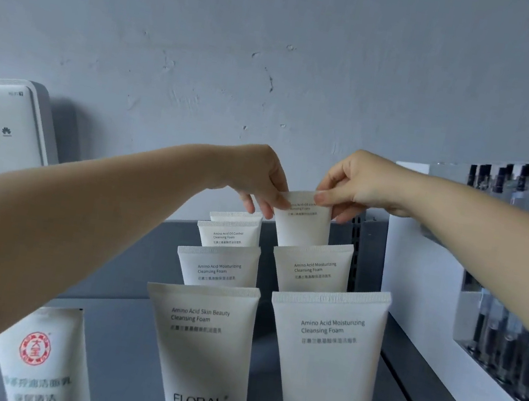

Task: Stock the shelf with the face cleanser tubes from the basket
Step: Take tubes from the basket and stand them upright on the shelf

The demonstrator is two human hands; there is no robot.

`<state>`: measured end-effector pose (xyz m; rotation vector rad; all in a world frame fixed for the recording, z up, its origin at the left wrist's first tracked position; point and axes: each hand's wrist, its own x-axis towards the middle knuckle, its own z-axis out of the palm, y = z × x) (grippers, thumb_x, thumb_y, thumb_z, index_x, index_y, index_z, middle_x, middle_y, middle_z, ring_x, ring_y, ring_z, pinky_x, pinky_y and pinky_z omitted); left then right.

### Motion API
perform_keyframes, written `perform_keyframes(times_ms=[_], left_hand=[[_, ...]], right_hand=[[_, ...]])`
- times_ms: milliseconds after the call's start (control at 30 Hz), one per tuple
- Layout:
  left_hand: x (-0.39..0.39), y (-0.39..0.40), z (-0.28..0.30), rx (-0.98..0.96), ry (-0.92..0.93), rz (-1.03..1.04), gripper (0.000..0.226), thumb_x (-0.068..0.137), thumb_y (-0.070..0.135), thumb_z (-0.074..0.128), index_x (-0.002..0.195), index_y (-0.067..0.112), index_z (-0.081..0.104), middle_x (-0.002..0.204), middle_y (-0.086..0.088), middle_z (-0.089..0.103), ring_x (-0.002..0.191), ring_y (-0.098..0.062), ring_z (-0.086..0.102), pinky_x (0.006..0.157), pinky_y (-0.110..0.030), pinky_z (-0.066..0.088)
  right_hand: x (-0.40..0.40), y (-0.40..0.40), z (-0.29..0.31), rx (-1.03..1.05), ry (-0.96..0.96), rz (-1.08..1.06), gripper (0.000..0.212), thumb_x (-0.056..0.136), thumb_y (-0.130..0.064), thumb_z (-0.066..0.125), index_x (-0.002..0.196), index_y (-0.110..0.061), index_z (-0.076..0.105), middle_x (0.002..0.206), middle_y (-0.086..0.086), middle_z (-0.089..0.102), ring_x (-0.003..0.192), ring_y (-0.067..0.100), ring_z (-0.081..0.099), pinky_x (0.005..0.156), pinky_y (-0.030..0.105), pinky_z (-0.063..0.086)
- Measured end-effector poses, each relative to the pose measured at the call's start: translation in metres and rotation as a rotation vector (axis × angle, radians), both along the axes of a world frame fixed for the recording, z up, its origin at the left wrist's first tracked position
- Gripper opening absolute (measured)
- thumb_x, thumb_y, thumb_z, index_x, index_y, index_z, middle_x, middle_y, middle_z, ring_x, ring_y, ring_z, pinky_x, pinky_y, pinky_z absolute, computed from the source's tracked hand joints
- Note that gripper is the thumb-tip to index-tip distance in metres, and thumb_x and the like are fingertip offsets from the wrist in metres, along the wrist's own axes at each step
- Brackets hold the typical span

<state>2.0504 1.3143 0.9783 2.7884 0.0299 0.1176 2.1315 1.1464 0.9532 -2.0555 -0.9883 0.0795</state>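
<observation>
Nearest, two Floral tubes (203, 357) stand upright in front on the grey shelf (132, 325), with more rows behind. At the back of the right-hand row, the left hand (259, 178) and right hand (352, 186) both pinch the top edge of one tube (304, 224).

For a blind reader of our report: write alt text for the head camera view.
Both hands pinch the top edge of a white cleanser tube, left hand and right hand, at the back of the right-hand row on a grey shelf. Two rows of similar white tubes stand in front; a rack of dark bottles sits to the right.
</observation>
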Motion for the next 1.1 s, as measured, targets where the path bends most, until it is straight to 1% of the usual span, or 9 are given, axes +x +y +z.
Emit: perform_keyframes(times_ms=[67, 233, 400, 500, 633, 800, 867, 967, 1100], left_hand=[[0.005, 0.002, -0.007, 0.033, 0.040, 0.004, 0.006, 0.083, 0.025, 0.068, 0.088, 0.022, 0.071, 0.077, 0.002, 0.073, 0.084, -0.016, 0.069, 0.076, -0.024, 0.052], [0.013, 0.000, -0.021, 0.157, 0.079, -0.018, 0.015, 0.086, 0.022, 0.065, 0.096, 0.015, 0.073, 0.069, 0.009, 0.068, 0.055, 0.006, 0.057, 0.059, -0.017, 0.041], [0.015, -0.001, -0.026, 0.173, 0.097, -0.018, 0.011, 0.087, 0.022, 0.064, 0.090, 0.019, 0.073, 0.073, 0.005, 0.070, 0.046, 0.009, 0.051, 0.056, -0.017, 0.036], [0.012, -0.003, -0.026, 0.156, 0.108, -0.012, 0.010, 0.088, 0.022, 0.062, 0.082, 0.024, 0.070, 0.074, 0.004, 0.071, 0.053, 0.005, 0.050, 0.059, -0.017, 0.035], [0.009, -0.007, -0.026, 0.166, 0.112, 0.006, 0.011, 0.088, 0.025, 0.061, 0.094, 0.022, 0.069, 0.092, -0.007, 0.074, 0.076, -0.007, 0.055, 0.069, -0.021, 0.036], [-0.001, -0.009, -0.009, 0.136, -0.079, 0.104, 0.029, 0.090, 0.026, 0.058, 0.112, 0.008, 0.066, 0.114, -0.010, 0.067, 0.106, -0.024, 0.063, 0.078, -0.023, 0.047], [-0.014, -0.005, -0.001, 0.222, -0.194, 0.133, 0.030, 0.090, 0.028, 0.058, 0.113, 0.010, 0.064, 0.116, -0.008, 0.064, 0.104, -0.025, 0.060, 0.078, -0.027, 0.045], [-0.037, 0.000, 0.005, 0.537, -0.438, 0.199, 0.026, 0.090, 0.033, 0.053, 0.112, 0.021, 0.060, 0.113, -0.001, 0.061, 0.100, -0.023, 0.057, 0.073, -0.028, 0.039], [-0.063, -0.005, 0.008, 0.623, -0.584, 0.159, 0.026, 0.091, 0.033, 0.049, 0.113, 0.021, 0.058, 0.110, 0.000, 0.063, 0.101, -0.025, 0.057, 0.072, -0.028, 0.036]], right_hand=[[0.002, 0.003, -0.008, -0.042, 0.001, -0.008, 0.011, 0.082, -0.008, 0.069, 0.073, -0.012, 0.065, 0.062, 0.001, 0.065, 0.047, 0.006, 0.061, 0.055, 0.021, 0.056], [0.008, 0.010, -0.024, -0.108, 0.024, -0.028, 0.011, 0.081, -0.006, 0.069, 0.073, -0.011, 0.065, 0.069, 0.005, 0.066, 0.052, 0.008, 0.063, 0.056, 0.020, 0.057], [0.009, 0.010, -0.031, -0.117, 0.007, -0.033, 0.012, 0.081, -0.004, 0.068, 0.072, -0.010, 0.065, 0.068, 0.004, 0.066, 0.052, 0.009, 0.064, 0.056, 0.020, 0.057], [0.008, 0.008, -0.030, -0.140, 0.005, -0.035, 0.012, 0.082, -0.006, 0.067, 0.072, -0.012, 0.065, 0.070, 0.005, 0.067, 0.055, 0.009, 0.065, 0.065, 0.026, 0.059], [0.001, 0.003, -0.025, -0.221, -0.033, -0.040, 0.002, 0.083, -0.009, 0.067, 0.083, -0.010, 0.066, 0.077, 0.004, 0.068, 0.068, 0.013, 0.066, 0.073, 0.029, 0.058], [-0.018, -0.002, -0.005, -0.159, -0.255, -0.174, 0.018, 0.081, -0.018, 0.068, 0.098, -0.012, 0.069, 0.083, 0.002, 0.066, 0.064, 0.013, 0.059, 0.068, 0.026, 0.052], [-0.029, -0.006, 0.004, -0.141, -0.422, -0.268, 0.017, 0.081, -0.021, 0.067, 0.097, -0.014, 0.070, 0.089, 0.001, 0.066, 0.075, 0.019, 0.061, 0.075, 0.027, 0.049], [-0.055, -0.015, 0.018, -0.127, -0.600, -0.387, 0.015, 0.082, -0.022, 0.062, 0.093, -0.017, 0.070, 0.092, -0.003, 0.066, 0.088, 0.016, 0.057, 0.083, 0.028, 0.048], [-0.096, -0.025, 0.029, -0.150, -0.751, -0.513, 0.014, 0.082, -0.026, 0.057, 0.090, -0.021, 0.069, 0.086, -0.008, 0.059, 0.091, 0.019, 0.056, 0.082, 0.034, 0.050]])
